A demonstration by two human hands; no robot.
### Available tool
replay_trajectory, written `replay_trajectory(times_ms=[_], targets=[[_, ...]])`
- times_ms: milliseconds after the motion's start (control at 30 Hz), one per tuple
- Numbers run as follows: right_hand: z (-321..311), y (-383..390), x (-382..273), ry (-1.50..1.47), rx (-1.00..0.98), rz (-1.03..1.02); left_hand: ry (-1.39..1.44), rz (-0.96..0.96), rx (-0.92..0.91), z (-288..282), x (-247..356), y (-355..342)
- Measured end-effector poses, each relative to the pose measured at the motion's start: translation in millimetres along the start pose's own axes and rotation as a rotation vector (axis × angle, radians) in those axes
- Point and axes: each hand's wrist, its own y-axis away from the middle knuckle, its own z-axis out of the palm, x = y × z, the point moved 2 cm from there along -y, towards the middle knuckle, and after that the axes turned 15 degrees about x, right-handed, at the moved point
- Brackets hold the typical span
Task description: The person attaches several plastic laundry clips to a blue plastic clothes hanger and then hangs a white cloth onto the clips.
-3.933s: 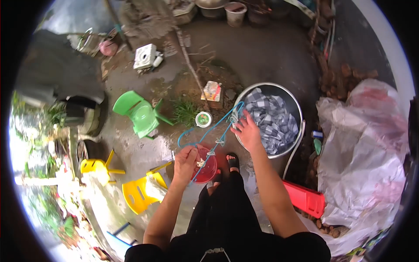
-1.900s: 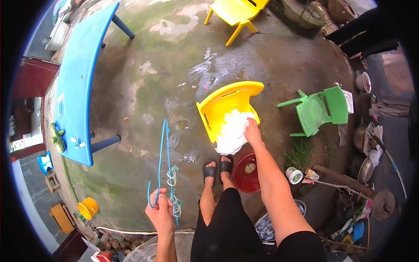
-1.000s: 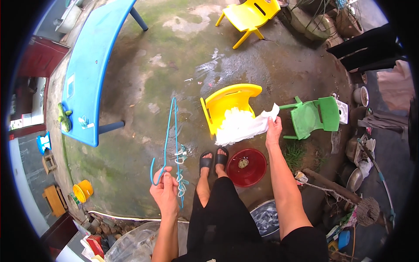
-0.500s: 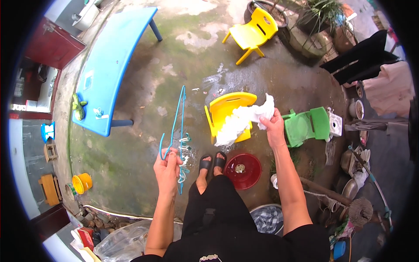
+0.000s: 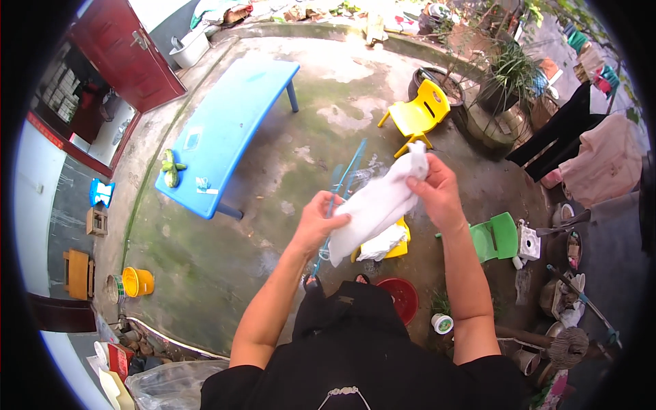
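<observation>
A long piece of white cloth (image 5: 379,201) stretches at a slant between my two hands, higher at its right end. My right hand (image 5: 438,195) pinches its upper right part between thumb and fingers. My left hand (image 5: 318,222) grips the left edge, thumb on top, and also holds a blue clothes hanger (image 5: 354,164) that hangs partly behind the cloth. The hanger is blurred, and its lower part is largely covered. Below the cloth, another white bundle (image 5: 383,242) lies on a yellow chair (image 5: 402,247), which is mostly hidden.
A red basin (image 5: 402,297) stands by my feet. To the right is a green chair (image 5: 495,238); farther off are another yellow chair (image 5: 420,117) and potted plants (image 5: 509,72). A blue table (image 5: 229,123) is at the left, a yellow bucket (image 5: 139,281) nearer.
My left hand has moved right and up with the hanger and taken hold of the cloth. The cloth in my right hand is lifted off the chair and spread out. The view has tilted up.
</observation>
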Motion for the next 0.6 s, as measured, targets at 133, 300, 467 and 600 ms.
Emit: replay_trajectory(times_ms=[133, 300, 467, 600], targets=[[-40, -6, 13, 0.184, 0.279, -0.093, -0.053, 0.209, 0.166, -51, 55, 13], [-44, 0, 45, 0.251, 0.327, -0.084, -0.049, 0.316, 0.227, -68, 91, 18], [-12, -11, 53, 0.284, 0.306, -0.154, -0.163, 0.442, 0.272, -110, 76, -7], [22, -25, 23, -0.001, 0.248, -0.097, -0.159, 0.360, 0.270, -120, 95, -4]])
